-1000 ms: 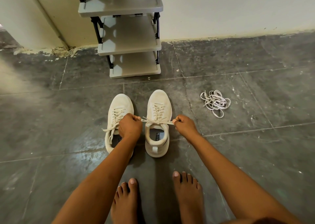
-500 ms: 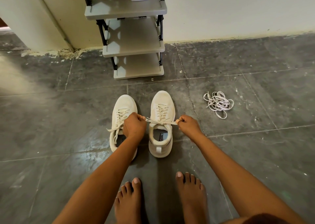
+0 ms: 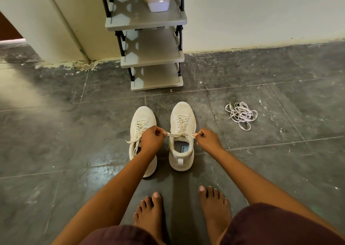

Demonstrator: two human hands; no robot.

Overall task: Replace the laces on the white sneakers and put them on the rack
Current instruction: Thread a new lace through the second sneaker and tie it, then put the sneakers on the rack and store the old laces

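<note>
Two white sneakers stand side by side on the dark tiled floor, toes toward the rack. My left hand (image 3: 152, 139) and my right hand (image 3: 208, 139) each pinch one end of the lace (image 3: 180, 134) of the right sneaker (image 3: 182, 117), stretched taut across its opening. The left sneaker (image 3: 142, 117) is partly hidden under my left hand; its lace ends hang loose to the left. A tangle of loose white laces (image 3: 241, 115) lies on the floor to the right. The grey shoe rack (image 3: 149, 57) stands against the wall behind the sneakers.
A white plastic tub (image 3: 157, 1) sits on the rack's upper visible shelf; the two lower shelves show nothing on them. My bare feet (image 3: 214, 205) rest just behind the sneakers. A wall corner (image 3: 82, 54) juts out left of the rack.
My hands have stayed on the right sneaker's lace ends, keeping the lace taut. The view has tilted, showing more of the rack and my lap.
</note>
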